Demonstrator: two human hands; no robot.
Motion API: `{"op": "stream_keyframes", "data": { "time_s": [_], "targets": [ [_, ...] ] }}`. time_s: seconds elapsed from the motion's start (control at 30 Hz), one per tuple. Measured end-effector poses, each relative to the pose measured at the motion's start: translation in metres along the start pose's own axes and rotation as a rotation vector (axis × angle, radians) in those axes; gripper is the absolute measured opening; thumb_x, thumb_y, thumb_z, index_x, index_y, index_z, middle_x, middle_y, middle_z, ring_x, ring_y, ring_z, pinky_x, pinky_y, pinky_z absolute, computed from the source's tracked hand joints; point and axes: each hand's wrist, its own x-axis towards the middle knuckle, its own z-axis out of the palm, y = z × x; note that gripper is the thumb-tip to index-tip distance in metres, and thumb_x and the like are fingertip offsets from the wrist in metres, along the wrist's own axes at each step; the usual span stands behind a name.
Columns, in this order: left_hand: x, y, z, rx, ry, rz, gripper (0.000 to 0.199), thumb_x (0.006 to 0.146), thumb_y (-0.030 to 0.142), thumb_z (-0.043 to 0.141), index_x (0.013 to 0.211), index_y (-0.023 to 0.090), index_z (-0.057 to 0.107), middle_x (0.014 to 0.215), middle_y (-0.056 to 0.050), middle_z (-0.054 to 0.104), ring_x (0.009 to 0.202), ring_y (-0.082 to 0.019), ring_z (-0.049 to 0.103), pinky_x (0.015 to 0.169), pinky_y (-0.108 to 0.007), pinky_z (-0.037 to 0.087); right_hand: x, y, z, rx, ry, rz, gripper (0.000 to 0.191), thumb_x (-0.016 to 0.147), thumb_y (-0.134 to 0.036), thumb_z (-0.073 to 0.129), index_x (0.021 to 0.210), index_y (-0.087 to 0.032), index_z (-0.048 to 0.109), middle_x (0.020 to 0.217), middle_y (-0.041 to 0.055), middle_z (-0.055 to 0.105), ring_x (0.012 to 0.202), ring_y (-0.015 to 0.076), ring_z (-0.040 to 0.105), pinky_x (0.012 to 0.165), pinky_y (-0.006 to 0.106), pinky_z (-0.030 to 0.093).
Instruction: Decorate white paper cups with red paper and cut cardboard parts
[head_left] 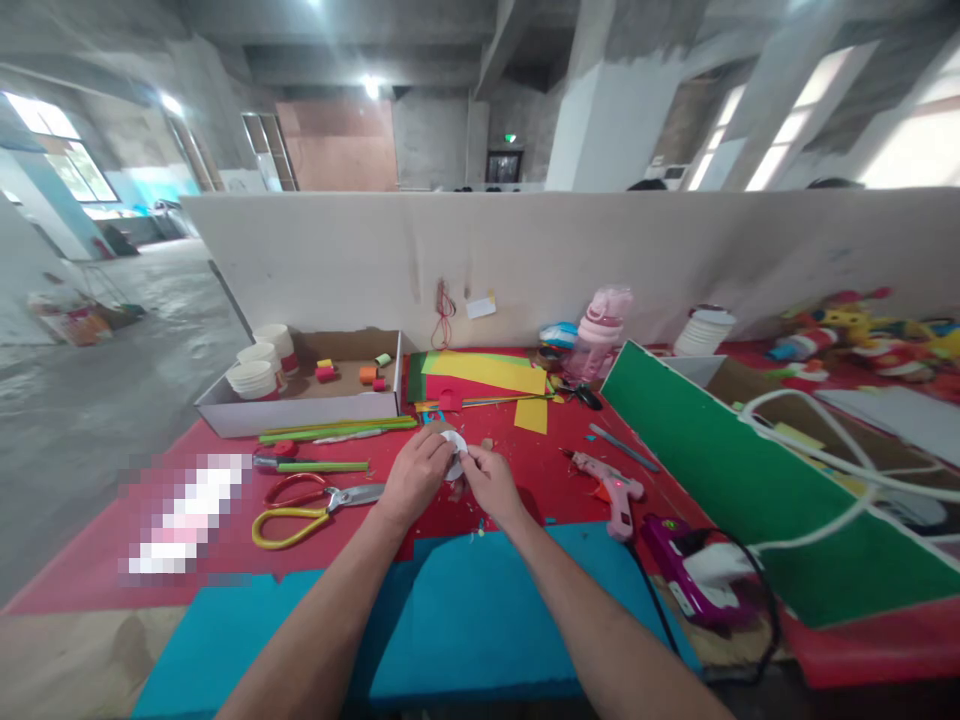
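A small white round piece (454, 441) is held between my two hands above the red table covering (442, 515). My left hand (417, 472) has its fingers closed on the piece's left side. On its lower right side, my right hand (491, 483) pinches the piece's edge. Scissors (300, 508) with red and yellow handles lie left of my left hand, blades pointing toward it. To the right of my right hand lies a pink glue gun (611, 488). Yellow paper sheets (487, 372) and small scraps lie beyond my hands.
A box (300, 412) at the left back holds paper cups (252, 379) and small coloured rolls. At right stand a green-sided box (720, 465) and a purple power strip (694, 575) with cables. A pink bottle (598, 330) is by the partition (525, 250). Blue foam (480, 625) lines the front.
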Motion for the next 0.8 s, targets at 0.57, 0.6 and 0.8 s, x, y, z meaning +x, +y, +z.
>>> {"op": "stream_keyframes", "data": {
  "time_s": [0.57, 0.6, 0.8],
  "targets": [
    [-0.004, -0.01, -0.002, -0.139, -0.057, 0.048, 0.02, 0.091, 0.019, 0.045, 0.096, 0.017, 0.065, 0.088, -0.009, 0.064, 0.084, -0.017, 0.058, 0.076, -0.03, 0.05, 0.001, 0.003, -0.004, -0.062, -0.016, 0.007, 0.025, 0.087, -0.029, 0.04, 0.073, -0.018, 0.057, 0.045, -0.0033, 0.054, 0.042, 0.0138, 0.055, 0.042, 0.02, 0.037],
    [-0.004, -0.01, -0.004, -0.108, -0.086, 0.07, 0.02, 0.092, 0.019, 0.044, 0.094, 0.016, 0.064, 0.087, -0.009, 0.063, 0.084, -0.017, 0.058, 0.076, -0.03, 0.05, 0.001, 0.003, -0.005, -0.087, -0.03, 0.001, 0.025, 0.087, -0.029, 0.04, 0.072, -0.018, 0.057, 0.044, -0.0034, 0.053, 0.042, 0.0136, 0.055, 0.042, 0.02, 0.035],
    [-0.005, -0.006, 0.0, -0.003, -0.155, 0.124, 0.021, 0.092, 0.018, 0.042, 0.082, 0.015, 0.06, 0.079, -0.008, 0.059, 0.078, -0.018, 0.056, 0.074, -0.033, 0.048, 0.005, 0.01, -0.006, -0.134, -0.04, -0.033, 0.027, 0.085, -0.029, 0.041, 0.064, -0.018, 0.053, 0.049, -0.0025, 0.052, 0.044, 0.0127, 0.052, 0.042, 0.02, 0.03]
  ]
}}
